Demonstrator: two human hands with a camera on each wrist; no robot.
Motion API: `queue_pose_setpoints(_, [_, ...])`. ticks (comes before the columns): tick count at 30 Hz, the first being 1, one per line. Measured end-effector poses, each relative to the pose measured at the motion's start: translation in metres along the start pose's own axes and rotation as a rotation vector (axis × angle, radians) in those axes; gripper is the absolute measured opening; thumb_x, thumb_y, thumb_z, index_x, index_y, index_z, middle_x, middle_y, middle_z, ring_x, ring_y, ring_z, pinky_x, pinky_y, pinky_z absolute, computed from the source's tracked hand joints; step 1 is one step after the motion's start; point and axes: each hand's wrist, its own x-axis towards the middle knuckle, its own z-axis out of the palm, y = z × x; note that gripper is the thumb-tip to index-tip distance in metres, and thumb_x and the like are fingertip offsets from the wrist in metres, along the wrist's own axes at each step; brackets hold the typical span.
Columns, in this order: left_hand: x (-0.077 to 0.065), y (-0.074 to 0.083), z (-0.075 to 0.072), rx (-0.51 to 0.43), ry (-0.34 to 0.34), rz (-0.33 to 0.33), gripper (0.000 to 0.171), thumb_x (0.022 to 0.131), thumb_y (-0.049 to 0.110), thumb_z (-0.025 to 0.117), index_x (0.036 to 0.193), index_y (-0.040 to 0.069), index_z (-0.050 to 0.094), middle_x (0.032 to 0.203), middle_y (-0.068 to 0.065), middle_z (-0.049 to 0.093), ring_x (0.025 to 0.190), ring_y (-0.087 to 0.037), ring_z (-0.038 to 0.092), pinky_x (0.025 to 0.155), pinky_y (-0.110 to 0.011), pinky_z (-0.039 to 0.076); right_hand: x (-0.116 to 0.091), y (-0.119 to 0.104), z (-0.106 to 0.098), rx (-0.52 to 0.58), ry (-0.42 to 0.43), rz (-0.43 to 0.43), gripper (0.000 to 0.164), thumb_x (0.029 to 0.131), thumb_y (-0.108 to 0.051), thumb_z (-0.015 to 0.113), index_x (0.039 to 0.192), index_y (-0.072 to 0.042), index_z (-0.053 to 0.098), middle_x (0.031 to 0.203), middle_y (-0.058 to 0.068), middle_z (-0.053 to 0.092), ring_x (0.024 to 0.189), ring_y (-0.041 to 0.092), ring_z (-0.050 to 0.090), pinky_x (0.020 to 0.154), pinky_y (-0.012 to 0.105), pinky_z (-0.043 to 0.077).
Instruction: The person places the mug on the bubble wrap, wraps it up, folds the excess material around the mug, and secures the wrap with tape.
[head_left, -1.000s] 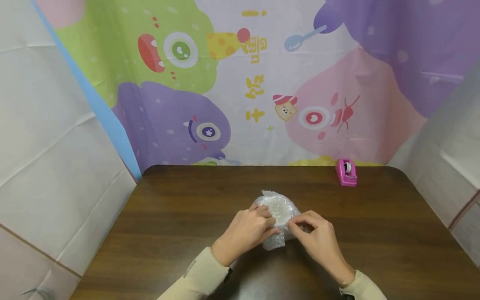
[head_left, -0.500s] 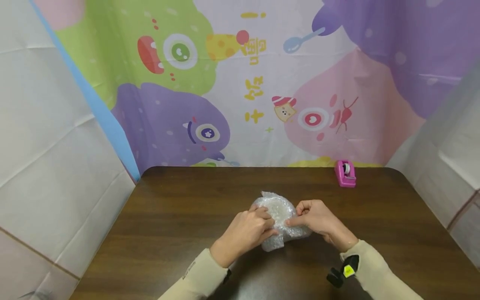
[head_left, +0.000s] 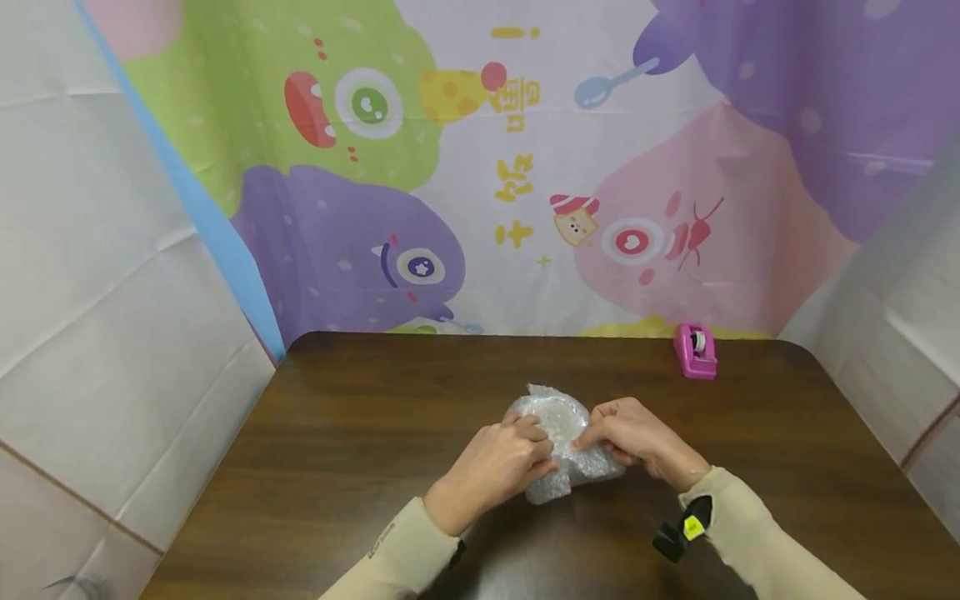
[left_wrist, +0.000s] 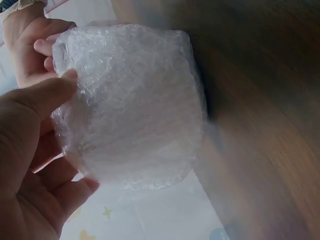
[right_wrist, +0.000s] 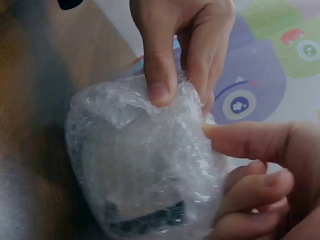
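Note:
A rounded bundle in clear bubble wrap [head_left: 561, 421] stands above the middle of the table. Something pale and round shows dimly through the wrap; its kind is hidden. In the right wrist view a dark patch shows through the bundle's [right_wrist: 135, 150] lower part. My left hand [head_left: 491, 462] grips the bundle's left side, thumb [right_wrist: 160, 85] on one face and fingers behind. My right hand [head_left: 645, 437] holds the wrap at the right side, thumb pressed on its edge and the other fingers curled. The left wrist view shows the bundle's [left_wrist: 135, 105] smooth, wrinkled underside.
A pink tape dispenser [head_left: 696, 352] stands at the back right of the brown wooden table [head_left: 360, 417]. Behind it hangs a cartoon-printed cloth [head_left: 517, 292]. Pale panels rise on both sides.
My right hand has turned and shifted over the bundle's right side, its wrist strap coming into view. More wrap shows at the lower right. The left hand keeps its hold in place.

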Motion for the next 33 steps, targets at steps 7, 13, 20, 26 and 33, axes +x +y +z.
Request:
queue_pose_setpoints(7, [-0.005,-0.002,-0.002,-0.114,-0.002,-0.069,0.029,0.091,0.044,0.076,0.079,0.02,0.065,0.089,0.007,0.068,0.098,-0.012,0.071,0.081,-0.028,0.06,0.005,-0.02,-0.018,-0.149,-0.14,-0.149,0.026,0.085,-0.018,0.083,0.089,-0.001,0.063,0.058,-0.002,0.053,0.049,0.009,0.046,0.046,0.023,0.039])
queue_pose_setpoints(13, [-0.001,0.01,-0.002,-0.014,0.113,-0.087,0.03,0.09,0.047,0.076,0.096,0.018,0.077,0.097,0.006,0.076,0.1,-0.014,0.074,0.095,-0.034,0.058,0.021,-0.033,-0.022,-0.337,-0.001,-0.382,0.017,0.09,-0.02,0.08,0.097,-0.006,0.071,0.082,0.002,0.067,0.073,0.015,0.057,0.062,0.027,0.049])
queue_pose_setpoints(20, [0.011,0.024,0.002,0.049,0.157,-0.055,0.03,0.086,0.049,0.08,0.095,0.021,0.078,0.096,0.009,0.075,0.088,-0.009,0.07,0.079,-0.025,0.057,0.04,-0.043,-0.021,-0.462,-0.019,-0.495,0.017,0.091,-0.014,0.076,0.105,-0.004,0.074,0.102,0.008,0.076,0.092,0.017,0.069,0.078,0.03,0.056])
queue_pose_setpoints(26, [0.015,0.028,0.006,0.085,0.072,-0.059,0.032,0.087,0.049,0.079,0.104,0.023,0.077,0.103,0.009,0.073,0.091,-0.009,0.066,0.077,-0.026,0.048,0.047,-0.046,-0.021,-0.51,-0.08,-0.494,0.014,0.09,-0.01,0.077,0.103,-0.003,0.076,0.099,0.009,0.077,0.09,0.017,0.071,0.075,0.03,0.057])
queue_pose_setpoints(33, [0.015,0.025,0.006,0.093,0.056,-0.043,0.027,0.087,0.043,0.081,0.105,0.024,0.077,0.101,0.01,0.071,0.091,-0.009,0.064,0.076,-0.025,0.046,0.047,-0.042,-0.018,-0.53,-0.104,-0.482,0.008,0.091,-0.006,0.076,0.099,-0.006,0.078,0.094,0.004,0.078,0.086,0.014,0.071,0.074,0.028,0.059])
